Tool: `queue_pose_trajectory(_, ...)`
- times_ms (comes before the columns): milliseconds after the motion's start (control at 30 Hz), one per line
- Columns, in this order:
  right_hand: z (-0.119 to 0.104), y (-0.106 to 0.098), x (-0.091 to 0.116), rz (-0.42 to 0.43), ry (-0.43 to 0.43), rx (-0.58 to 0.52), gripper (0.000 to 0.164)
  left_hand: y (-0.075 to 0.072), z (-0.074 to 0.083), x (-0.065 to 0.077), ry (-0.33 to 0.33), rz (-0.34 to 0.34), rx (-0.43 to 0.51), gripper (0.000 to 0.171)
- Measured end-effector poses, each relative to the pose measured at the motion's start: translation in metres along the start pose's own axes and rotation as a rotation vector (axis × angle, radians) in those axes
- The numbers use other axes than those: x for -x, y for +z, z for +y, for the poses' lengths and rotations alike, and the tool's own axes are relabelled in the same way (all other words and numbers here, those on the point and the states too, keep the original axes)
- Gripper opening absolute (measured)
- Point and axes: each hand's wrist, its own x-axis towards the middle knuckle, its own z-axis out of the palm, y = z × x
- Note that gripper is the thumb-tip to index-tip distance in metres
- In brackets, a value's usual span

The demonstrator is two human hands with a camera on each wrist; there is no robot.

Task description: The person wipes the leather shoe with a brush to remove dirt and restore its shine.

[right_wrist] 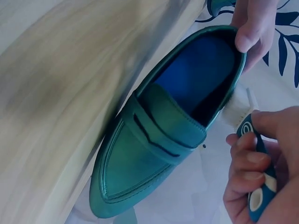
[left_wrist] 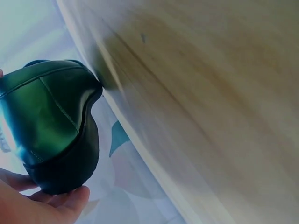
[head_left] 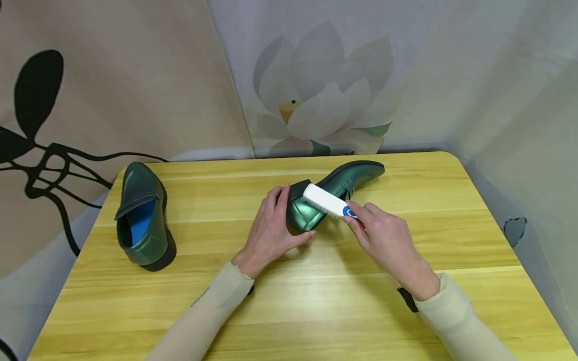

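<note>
My left hand point(head_left: 271, 225) grips a shiny green loafer point(head_left: 304, 215) by its heel, thumb on one side and fingers on the other. The shoe lies tipped on its side, toe pointing to the far right. Its blue insole and strap show in the right wrist view, its rounded back in the left wrist view. In my right hand point(head_left: 390, 238) is a white brush point(head_left: 327, 201) with a blue-and-white handle point(right_wrist: 259, 172). Its bristles face down and overlap the shoe's side near the heel. The matching loafer point(head_left: 155, 245) stands upright at the table's left, out of both hands.
Light wood table point(head_left: 289, 311) with rounded far corners lies under everything. Behind it hangs a pale curtain point(head_left: 433, 75) with a printed flower, close against the back edge. Black printed leaves and lines point(head_left: 38, 95) show on the cloth at left.
</note>
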Motion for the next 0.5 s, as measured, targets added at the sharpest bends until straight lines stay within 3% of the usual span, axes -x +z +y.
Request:
queue_pose_trajectory(167,-0.0013,0.0002,-0.0015,-0.010,-0.022,-0.022,0.034,0.0010,0.0012,0.0000,0.025,0.017,-0.007,0.116)
queue_pose_trajectory(500,0.0019,0.0020,-0.0087,-0.020,0.063,-0.061,0.035,0.0057,0.0067,-0.0001,0.119,0.060,-0.033,0.120)
